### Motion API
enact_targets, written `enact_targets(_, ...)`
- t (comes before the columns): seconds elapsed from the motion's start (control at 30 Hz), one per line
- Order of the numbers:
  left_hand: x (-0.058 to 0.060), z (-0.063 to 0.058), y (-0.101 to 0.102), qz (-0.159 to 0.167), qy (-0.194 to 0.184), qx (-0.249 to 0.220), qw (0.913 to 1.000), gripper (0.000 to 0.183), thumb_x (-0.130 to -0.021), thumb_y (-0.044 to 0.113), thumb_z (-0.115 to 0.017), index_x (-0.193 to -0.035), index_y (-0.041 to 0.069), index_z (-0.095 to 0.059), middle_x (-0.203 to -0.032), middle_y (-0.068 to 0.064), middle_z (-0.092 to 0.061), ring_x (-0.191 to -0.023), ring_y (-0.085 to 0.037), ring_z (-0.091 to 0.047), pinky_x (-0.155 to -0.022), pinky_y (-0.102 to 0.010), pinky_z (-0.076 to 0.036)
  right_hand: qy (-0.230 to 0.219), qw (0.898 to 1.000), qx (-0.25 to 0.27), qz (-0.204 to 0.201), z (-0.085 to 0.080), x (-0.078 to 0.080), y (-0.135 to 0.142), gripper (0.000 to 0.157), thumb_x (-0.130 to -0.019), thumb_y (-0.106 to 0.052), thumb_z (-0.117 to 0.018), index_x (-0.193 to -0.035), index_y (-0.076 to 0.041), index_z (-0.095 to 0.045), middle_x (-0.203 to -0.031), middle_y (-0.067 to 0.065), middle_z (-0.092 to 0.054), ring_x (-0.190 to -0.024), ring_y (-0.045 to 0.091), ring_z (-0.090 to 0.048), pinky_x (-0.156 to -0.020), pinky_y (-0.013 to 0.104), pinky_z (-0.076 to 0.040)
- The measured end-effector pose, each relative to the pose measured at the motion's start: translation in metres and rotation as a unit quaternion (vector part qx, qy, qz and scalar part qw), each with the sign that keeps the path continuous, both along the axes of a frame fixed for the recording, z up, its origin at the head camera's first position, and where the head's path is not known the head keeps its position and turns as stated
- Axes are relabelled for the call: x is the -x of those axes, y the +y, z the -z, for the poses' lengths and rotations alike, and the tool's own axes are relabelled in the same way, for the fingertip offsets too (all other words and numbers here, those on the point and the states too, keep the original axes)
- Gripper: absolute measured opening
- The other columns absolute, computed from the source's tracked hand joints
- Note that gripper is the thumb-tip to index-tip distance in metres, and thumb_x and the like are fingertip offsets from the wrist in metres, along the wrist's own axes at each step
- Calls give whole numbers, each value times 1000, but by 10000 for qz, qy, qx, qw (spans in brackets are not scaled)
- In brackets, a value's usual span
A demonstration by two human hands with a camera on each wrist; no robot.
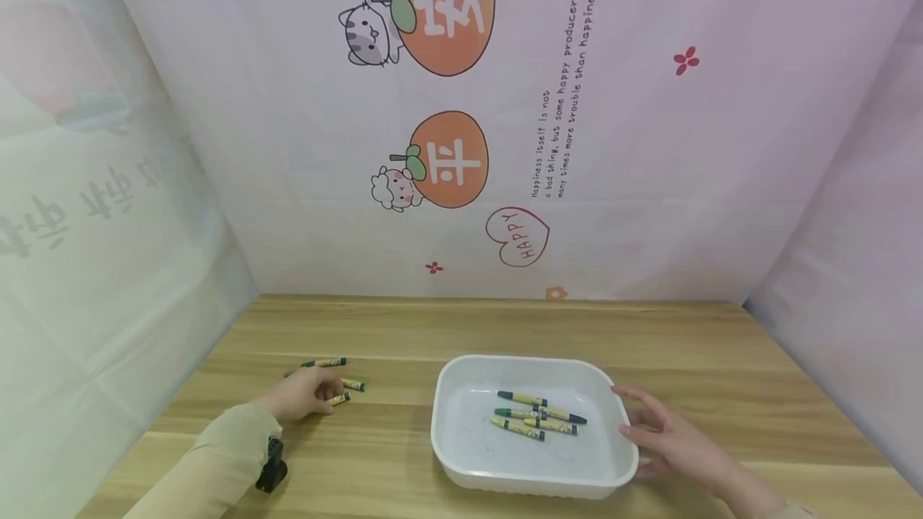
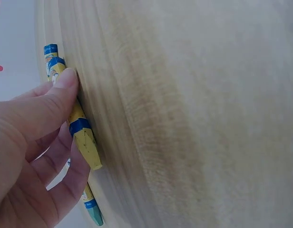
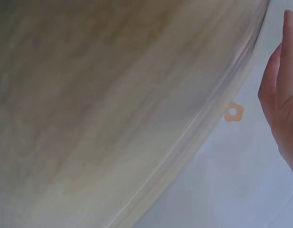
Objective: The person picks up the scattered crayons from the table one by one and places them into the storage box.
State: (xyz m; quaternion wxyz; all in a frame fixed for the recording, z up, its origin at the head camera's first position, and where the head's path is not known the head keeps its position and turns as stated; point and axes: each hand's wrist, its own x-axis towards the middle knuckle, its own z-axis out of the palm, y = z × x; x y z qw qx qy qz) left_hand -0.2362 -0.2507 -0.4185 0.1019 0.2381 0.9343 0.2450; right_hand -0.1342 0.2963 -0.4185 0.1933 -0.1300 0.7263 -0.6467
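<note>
My left hand (image 1: 306, 392) is low over the left of the table, pinching a yellow crayon (image 2: 87, 145) between thumb and fingers. Its yellow tip shows in the left wrist view; the thumb covers part of its wrapper. Behind the fingers lies a crayon with a teal-green tip (image 2: 95, 213), and a dark-tipped crayon (image 1: 328, 362) lies just beyond the hand. At the right, my right hand (image 1: 671, 439) holds the side of a white plastic tray (image 1: 534, 480), thumb at the rim and other fingers along the outer wall. Several crayons (image 1: 519, 428) lie inside, some overlapping.
The wooden table (image 1: 389, 327) ends at a white printed cloth (image 1: 620, 247) hanging behind it. More cloth hangs at the left side (image 1: 108, 263) and right side (image 1: 858, 247). A black wrist camera (image 1: 272, 464) is strapped over the left sleeve.
</note>
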Motion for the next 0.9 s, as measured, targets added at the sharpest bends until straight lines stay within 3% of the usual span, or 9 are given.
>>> enact_targets(0.47,4,-4,2,13,187,-82,9998,20,-79,10,-73,-97,9,-64,-84,4,-57,-75,-9,-50,-63,-23,-45,178,9998,-52,-12,-1,0,-1,47,-98,-16,-49,-124,-54,-38,-126,42,-30,-98,23,-61,-77,49,-55)
enact_targets(0.7,4,-33,25,70,339,-317,9989,17,-82,6,-70,-97,8,-64,-81,2,-56,-74,-13,-49,-61,-23,-43,40,10000,66,23,0,1,0,47,-98,-15,-49,-125,-52,-39,-126,40,-31,-99,24,-60,-79,50,-54)
enact_targets(0.9,7,-55,50,225,467,-205,9984,19,-84,8,-69,-103,11,-65,-86,2,-60,-77,-10,-52,-65,-24,-45,45,9999,144,-10,3,1,1,48,-99,-14,-49,-126,-52,-39,-126,41,-28,-99,25,-60,-79,52,-54)
